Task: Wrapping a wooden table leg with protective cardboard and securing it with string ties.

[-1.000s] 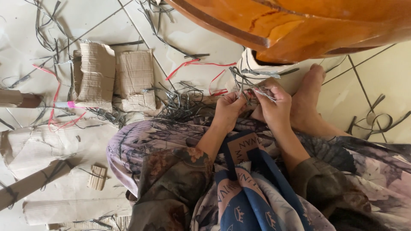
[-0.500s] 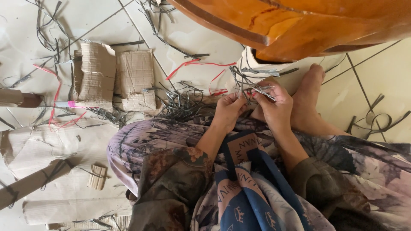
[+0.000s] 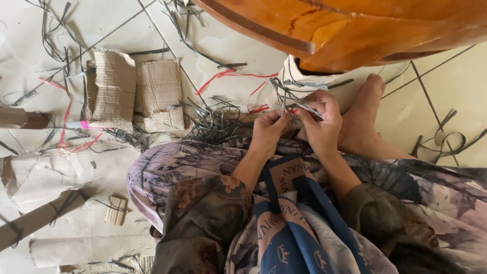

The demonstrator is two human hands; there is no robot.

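Fig.: I see right hand [image 3: 318, 117] pinching grey strip bundle [image 3: 290, 96], strips fanning up-left; left hand [image 3: 270, 127] closed on its lower end.

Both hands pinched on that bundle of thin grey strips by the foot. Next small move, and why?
Probably draw one strip free with the left hand while the right hand holds the grey strips steady. The strips splay and cross in a tangle above both hands' fingertips, and the hands meet at the bundle's base, so separating a single strip looks like the nearest step.
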